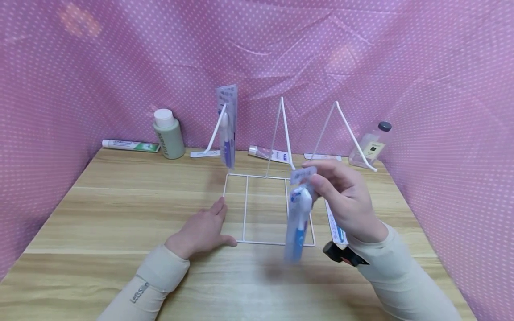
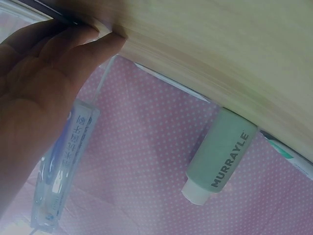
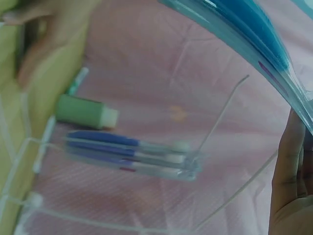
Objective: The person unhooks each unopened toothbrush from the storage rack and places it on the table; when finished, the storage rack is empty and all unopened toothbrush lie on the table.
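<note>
My right hand (image 1: 347, 196) pinches the top of a packaged toothbrush (image 1: 299, 223) with a blue handle, between thumb and fingers. The pack hangs down in front of a white wire rack (image 1: 246, 209). My left hand (image 1: 201, 232) lies at the left side of the rack's base, its fingers stretched out over the wire edge and the wood. On the rack's left prong hang packaged toothbrushes (image 1: 227, 133) with purple-blue handles, also seen in the right wrist view as blue-handled packs (image 3: 129, 154). The middle and right prongs (image 1: 345, 118) carry nothing.
Under my right hand lies another toothbrush pack (image 1: 336, 225). Along the back stand a green bottle (image 1: 170, 138) and a clear bottle with a black cap (image 1: 369, 147). Toothpaste tubes (image 1: 130, 145) and flat white packs (image 1: 205, 154) lie between them. Pink dotted cloth (image 1: 257, 44) encloses the table.
</note>
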`<state>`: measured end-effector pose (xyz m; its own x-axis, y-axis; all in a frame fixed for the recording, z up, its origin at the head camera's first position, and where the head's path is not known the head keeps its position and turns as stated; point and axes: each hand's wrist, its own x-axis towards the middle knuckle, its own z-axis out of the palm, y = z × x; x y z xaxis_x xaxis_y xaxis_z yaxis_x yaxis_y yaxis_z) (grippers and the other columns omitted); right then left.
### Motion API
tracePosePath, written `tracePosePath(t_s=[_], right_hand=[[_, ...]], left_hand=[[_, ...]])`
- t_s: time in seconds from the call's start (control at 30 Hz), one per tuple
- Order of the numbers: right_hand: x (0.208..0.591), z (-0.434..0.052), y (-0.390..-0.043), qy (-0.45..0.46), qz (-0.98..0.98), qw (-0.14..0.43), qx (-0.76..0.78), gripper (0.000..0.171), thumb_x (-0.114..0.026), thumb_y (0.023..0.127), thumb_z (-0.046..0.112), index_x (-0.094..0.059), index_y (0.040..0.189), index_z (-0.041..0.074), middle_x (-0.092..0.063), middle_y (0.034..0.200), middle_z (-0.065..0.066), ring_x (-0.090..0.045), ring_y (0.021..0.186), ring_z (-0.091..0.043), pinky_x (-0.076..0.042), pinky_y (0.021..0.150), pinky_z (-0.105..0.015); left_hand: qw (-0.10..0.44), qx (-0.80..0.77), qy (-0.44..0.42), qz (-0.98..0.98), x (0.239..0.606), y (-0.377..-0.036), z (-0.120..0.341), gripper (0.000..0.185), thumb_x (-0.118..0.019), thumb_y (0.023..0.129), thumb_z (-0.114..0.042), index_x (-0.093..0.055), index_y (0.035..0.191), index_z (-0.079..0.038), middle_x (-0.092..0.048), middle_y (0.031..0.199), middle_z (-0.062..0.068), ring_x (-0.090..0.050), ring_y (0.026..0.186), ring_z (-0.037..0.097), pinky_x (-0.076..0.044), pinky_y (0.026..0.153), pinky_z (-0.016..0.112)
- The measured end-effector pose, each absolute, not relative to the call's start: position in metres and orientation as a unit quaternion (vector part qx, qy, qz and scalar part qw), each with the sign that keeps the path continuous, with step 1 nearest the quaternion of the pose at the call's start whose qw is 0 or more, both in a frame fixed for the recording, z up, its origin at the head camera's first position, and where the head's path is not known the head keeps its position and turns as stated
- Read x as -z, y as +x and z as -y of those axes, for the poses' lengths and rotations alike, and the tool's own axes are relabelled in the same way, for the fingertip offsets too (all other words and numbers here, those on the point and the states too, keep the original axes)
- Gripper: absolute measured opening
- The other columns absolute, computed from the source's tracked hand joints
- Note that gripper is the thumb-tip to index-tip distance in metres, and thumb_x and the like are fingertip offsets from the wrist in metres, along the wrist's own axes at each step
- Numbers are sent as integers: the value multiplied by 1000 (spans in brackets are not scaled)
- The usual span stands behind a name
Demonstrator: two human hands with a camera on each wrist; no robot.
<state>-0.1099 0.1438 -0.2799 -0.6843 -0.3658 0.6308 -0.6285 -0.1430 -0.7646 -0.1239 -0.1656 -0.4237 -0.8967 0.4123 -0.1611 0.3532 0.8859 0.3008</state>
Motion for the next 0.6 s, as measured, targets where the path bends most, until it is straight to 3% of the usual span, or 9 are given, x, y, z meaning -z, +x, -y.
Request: tracePosePath(t_s=[0.17,0.33,0.6], right_hand=[[303,-177,-105,365,685,52,-628,35,-51,105,-11,-70,131,3,-79,103,3,-69,71,-6,-59,60,-23],[326,-226,-109,238,734,-2,-636,36,-51,108,-3,-71,130,17,-75,99,5,-68,74,-7,-60,63,-25],[325,-322,-157,68,733,20,-676,18,-64,107,16,-72,124,18,-78,98,2,-73,80,-9,-63,65,-25]], left_hand=[[113,-136,197,-964,421,-124,164,106,-81,86,-59,-43,154,13,-30,169,31,-47,147,47,-43,118,62],[113,-139,195,-964,417,-123,164,107,-81,86,-58,-42,155,14,-29,169,31,-47,146,51,-44,117,63],[99,-130,209,-964,423,-124,164,106,-80,87,-60,-44,153,15,-31,167,34,-50,143,52,-46,115,63]])
